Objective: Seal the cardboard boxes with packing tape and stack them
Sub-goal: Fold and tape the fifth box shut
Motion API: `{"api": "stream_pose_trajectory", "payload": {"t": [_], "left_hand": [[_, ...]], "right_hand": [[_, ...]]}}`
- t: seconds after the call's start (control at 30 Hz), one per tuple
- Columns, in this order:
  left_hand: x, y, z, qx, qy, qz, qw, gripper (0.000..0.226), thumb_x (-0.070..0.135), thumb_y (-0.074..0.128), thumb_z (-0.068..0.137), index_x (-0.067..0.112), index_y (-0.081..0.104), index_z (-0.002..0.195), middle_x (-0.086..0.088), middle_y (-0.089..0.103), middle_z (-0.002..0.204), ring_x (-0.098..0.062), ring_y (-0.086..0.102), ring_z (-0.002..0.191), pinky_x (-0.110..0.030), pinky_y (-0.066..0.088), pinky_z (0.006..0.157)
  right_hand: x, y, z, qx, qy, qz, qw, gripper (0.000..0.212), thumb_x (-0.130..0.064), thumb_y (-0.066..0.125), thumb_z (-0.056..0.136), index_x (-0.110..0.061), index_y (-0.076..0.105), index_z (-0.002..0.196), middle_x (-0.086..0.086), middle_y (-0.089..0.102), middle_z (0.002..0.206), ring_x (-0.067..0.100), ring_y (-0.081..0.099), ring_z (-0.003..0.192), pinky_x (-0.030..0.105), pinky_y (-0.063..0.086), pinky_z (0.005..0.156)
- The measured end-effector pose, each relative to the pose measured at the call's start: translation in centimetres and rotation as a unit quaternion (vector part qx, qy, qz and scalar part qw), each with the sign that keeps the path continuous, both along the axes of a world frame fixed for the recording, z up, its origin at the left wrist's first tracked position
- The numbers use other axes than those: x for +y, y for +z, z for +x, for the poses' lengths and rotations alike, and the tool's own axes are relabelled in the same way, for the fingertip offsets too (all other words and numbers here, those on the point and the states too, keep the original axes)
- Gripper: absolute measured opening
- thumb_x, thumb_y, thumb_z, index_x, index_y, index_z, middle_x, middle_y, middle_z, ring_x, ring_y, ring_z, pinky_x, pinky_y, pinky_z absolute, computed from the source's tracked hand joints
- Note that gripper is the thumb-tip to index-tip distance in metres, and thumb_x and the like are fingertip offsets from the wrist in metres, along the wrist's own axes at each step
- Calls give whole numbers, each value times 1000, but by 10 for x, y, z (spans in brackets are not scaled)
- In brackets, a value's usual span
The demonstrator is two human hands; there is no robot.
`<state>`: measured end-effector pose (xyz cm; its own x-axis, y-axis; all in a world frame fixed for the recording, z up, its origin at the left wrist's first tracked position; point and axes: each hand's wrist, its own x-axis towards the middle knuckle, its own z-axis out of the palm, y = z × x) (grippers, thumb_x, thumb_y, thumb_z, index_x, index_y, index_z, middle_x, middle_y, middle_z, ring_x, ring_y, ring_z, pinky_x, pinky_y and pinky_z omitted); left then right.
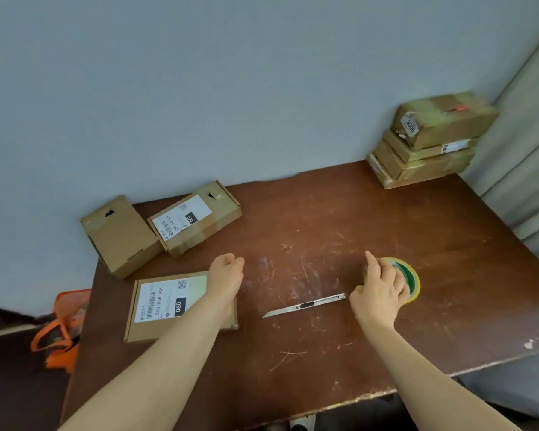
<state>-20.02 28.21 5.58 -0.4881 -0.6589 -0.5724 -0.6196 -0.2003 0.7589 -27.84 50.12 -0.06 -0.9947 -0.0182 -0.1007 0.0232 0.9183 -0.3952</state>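
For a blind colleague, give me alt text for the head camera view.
The right hand grips a roll of packing tape on a brown table, a utility knife beside it. The left hand hovers by a labelled box; taped boxes are stacked far right.

Scratched brown wooden table (324, 219); grey wall (199, 88) behind it at 12 o'clock; pale curtain (526, 169) at 2 o'clock; orange bag (59, 334) on the floor at 8 o'clock.
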Motion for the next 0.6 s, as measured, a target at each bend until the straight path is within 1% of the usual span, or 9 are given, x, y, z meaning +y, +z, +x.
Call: {"api": "stream_pose_trajectory", "payload": {"t": [0.1,0.17,0.2,0.27,0.33,0.4,0.47,0.53,0.6], "left_hand": [[-24,-9,26,-11,54,-66,996,42,10,45,97,12,44,139,-4,46,138,-22,44,127,-28,34,97],[-43,-15,45,-27,84,-101,991,44,10,46,95,13,43,139,-7,43,141,-25,44,127,-31,36,100],[-54,-18,54,-45,97,-124,987,45,11,47,94,13,44,139,-11,42,142,-28,45,125,-36,38,103],[-74,-23,72,-106,120,-176,971,49,13,51,91,13,44,139,-17,41,141,-34,42,127,-42,36,107],[-90,-27,90,-182,117,-205,955,58,20,55,90,15,37,145,-17,36,146,-35,34,134,-43,29,111],[-101,-34,106,-229,105,-183,950,70,29,55,91,15,23,150,-17,26,153,-34,26,140,-44,19,115],[-111,-47,118,-216,104,-125,963,71,31,53,92,10,18,151,-17,30,152,-35,28,139,-45,14,117],[-119,-61,127,-183,97,-86,975,67,38,54,91,8,30,146,-17,43,143,-37,40,131,-47,24,113],[-124,-69,134,-164,90,-73,980,69,58,56,83,13,47,134,-13,55,129,-34,50,119,-46,39,103]], "right_hand": [[-45,3,9,-8,159,-95,983,54,3,46,89,-17,46,139,6,43,141,25,39,128,33,30,106],[-78,4,18,-103,216,-150,959,45,-3,41,96,-17,47,138,3,47,138,21,50,121,30,40,103],[-93,5,23,-158,226,-167,947,41,-9,39,99,-16,45,139,3,48,139,20,53,120,32,42,103],[-121,4,35,-247,242,-167,923,41,-18,38,102,-11,40,142,8,47,143,24,49,126,37,37,108],[-142,3,48,-294,261,-138,909,46,-24,37,103,-7,34,145,11,39,149,25,38,136,32,27,113],[-157,4,61,-313,260,-139,903,52,-29,37,103,-8,25,149,11,32,152,26,32,139,32,24,112],[-168,1,70,-331,240,-168,897,56,-31,38,102,-11,20,151,9,30,153,25,33,138,34,28,111],[-177,0,76,-346,226,-201,888,49,-27,37,102,-14,29,148,9,41,146,22,44,126,32,36,103],[-181,2,80,-335,201,-244,888,44,-24,40,101,-20,35,144,5,49,139,17,49,115,28,40,96]]}}
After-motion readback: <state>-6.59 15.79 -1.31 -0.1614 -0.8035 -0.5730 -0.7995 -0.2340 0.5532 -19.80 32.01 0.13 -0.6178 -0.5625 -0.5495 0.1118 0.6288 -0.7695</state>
